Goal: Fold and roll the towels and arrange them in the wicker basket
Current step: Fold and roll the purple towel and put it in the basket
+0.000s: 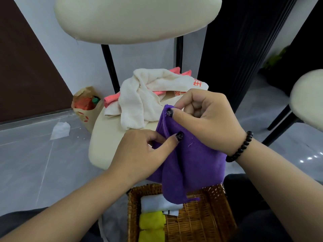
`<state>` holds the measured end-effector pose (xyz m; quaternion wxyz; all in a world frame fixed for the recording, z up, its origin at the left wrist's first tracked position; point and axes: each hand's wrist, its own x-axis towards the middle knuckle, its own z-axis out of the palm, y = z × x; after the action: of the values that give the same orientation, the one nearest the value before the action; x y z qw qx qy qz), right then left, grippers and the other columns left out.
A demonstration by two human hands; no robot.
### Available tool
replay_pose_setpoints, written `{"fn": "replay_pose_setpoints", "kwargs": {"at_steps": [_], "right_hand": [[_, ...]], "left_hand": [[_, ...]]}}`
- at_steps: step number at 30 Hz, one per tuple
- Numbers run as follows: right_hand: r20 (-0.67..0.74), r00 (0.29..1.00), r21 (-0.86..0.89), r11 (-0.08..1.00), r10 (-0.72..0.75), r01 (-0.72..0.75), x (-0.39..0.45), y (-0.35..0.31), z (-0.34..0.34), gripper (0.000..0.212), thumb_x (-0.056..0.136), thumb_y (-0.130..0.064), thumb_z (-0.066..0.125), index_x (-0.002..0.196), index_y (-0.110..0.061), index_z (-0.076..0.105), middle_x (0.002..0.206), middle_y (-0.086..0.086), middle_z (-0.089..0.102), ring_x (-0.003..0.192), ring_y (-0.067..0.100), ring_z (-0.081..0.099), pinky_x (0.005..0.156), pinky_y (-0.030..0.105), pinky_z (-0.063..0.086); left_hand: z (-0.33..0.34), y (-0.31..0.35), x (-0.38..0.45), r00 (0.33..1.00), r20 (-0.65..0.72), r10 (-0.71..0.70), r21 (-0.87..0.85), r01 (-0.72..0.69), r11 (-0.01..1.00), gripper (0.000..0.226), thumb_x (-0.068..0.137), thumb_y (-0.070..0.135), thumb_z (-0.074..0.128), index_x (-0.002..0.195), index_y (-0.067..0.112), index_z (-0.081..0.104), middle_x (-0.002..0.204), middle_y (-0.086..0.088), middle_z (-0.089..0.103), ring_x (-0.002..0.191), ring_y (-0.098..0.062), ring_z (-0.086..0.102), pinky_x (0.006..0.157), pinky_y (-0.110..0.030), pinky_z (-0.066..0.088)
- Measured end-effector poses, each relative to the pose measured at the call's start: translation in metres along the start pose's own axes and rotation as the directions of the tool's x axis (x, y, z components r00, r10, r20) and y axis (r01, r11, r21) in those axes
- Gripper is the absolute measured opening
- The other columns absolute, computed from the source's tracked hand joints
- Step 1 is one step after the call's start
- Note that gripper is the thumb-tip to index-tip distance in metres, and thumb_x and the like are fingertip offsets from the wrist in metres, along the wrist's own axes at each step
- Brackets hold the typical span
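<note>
While both hands work it, purple towel (188,159) hangs in mid-air above the wicker basket (209,222), its lower tip dangling over the basket's far rim. Right hand (204,119) pinches the towel's top corner between thumb and forefinger, other fingers curled in. Left hand (141,152) pinches the towel's left edge lower down, thumb on top of the cloth. Black bead bracelet (241,147) on the right wrist. Inside the basket, at its left side: white rolled towel (157,203) at the far end, two yellow rolled towels (152,222) just beside it, nearer the person. Beyond the hands, cream towel (148,98) heaped over a pink towel (111,99) on a cream chair seat (104,142). Paper bag (87,109) on the floor left of the seat.
</note>
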<state>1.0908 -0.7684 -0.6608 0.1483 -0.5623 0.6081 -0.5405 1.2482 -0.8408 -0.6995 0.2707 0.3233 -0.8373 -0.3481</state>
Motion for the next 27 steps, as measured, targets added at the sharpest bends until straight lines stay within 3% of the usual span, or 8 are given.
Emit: {"fn": "replay_pose_setpoints", "kwargs": {"at_steps": [4,7,10,14,18,23,27], "right_hand": [[0.015,1.000,-0.002,1.000,0.007,-0.007,0.001,0.001,-0.002,0.006,0.082,-0.016,0.071,0.078,-0.016,0.066,0.053,0.004,0.054,0.048,0.012,0.045,0.048,0.024,0.041],[-0.013,1.000,0.011,1.000,0.022,-0.022,0.005,0.002,-0.013,0.006,0.084,-0.013,0.070,0.079,-0.015,0.067,0.054,-0.001,0.053,0.049,0.010,0.044,0.048,0.020,0.039],[-0.044,0.997,0.077,0.995,0.060,-0.057,0.009,0.005,-0.028,0.005,0.083,-0.013,0.070,0.079,-0.010,0.066,0.059,0.019,0.055,0.055,0.022,0.046,0.052,0.029,0.041],[-0.138,0.980,0.166,0.979,0.143,-0.120,0.012,0.016,-0.046,0.005,0.078,-0.024,0.070,0.075,-0.019,0.069,0.075,0.038,0.057,0.066,0.030,0.051,0.063,0.041,0.044],[-0.209,0.955,0.177,0.969,0.210,-0.174,0.010,0.026,-0.062,0.010,0.082,-0.021,0.070,0.073,-0.024,0.068,0.076,0.021,0.059,0.071,0.028,0.054,0.065,0.036,0.046],[-0.298,0.921,0.084,0.968,0.249,-0.234,0.004,0.038,-0.074,0.019,0.093,-0.011,0.061,0.077,-0.023,0.061,0.075,-0.005,0.061,0.068,0.005,0.058,0.063,0.019,0.049],[-0.381,0.885,0.008,0.958,0.269,-0.288,-0.005,0.045,-0.084,0.018,0.095,-0.016,0.058,0.079,-0.024,0.057,0.077,-0.006,0.059,0.071,0.007,0.055,0.066,0.024,0.048]], "left_hand": [[0.003,-0.003,0.003,0.999,0.037,-0.016,-0.014,0.016,1.000,0.026,0.074,0.043,0.055,0.072,0.027,0.076,0.071,0.017,0.069,0.073,-0.002,0.064,0.068,-0.027,0.051],[0.005,-0.013,0.007,0.993,0.119,0.026,-0.102,-0.013,0.995,0.036,0.076,0.042,0.058,0.073,0.010,0.073,0.074,0.001,0.069,0.075,-0.013,0.065,0.073,-0.037,0.051],[0.004,-0.020,0.008,0.956,0.287,0.061,-0.130,-0.024,0.991,0.045,0.076,0.052,0.057,0.078,0.011,0.074,0.083,-0.003,0.068,0.081,-0.018,0.065,0.075,-0.045,0.052],[0.005,-0.029,0.006,0.919,0.393,0.032,-0.128,0.020,0.992,0.043,0.075,0.056,0.063,0.081,0.016,0.078,0.085,-0.001,0.067,0.082,-0.017,0.066,0.074,-0.044,0.053],[0.003,-0.035,0.006,0.910,0.414,0.007,-0.160,0.066,0.985,0.043,0.082,0.053,0.068,0.080,0.010,0.078,0.084,-0.004,0.065,0.069,-0.008,0.060,0.060,-0.025,0.046],[-0.004,-0.045,0.004,0.916,0.401,-0.031,-0.187,0.115,0.976,0.032,0.077,0.047,0.068,0.080,0.017,0.079,0.086,0.000,0.067,0.077,-0.013,0.065,0.067,-0.024,0.048],[-0.007,-0.051,0.000,0.926,0.373,-0.055,-0.201,0.138,0.970,0.027,0.072,0.043,0.070,0.076,0.018,0.079,0.084,0.003,0.068,0.075,-0.009,0.064,0.068,-0.020,0.045]]}}
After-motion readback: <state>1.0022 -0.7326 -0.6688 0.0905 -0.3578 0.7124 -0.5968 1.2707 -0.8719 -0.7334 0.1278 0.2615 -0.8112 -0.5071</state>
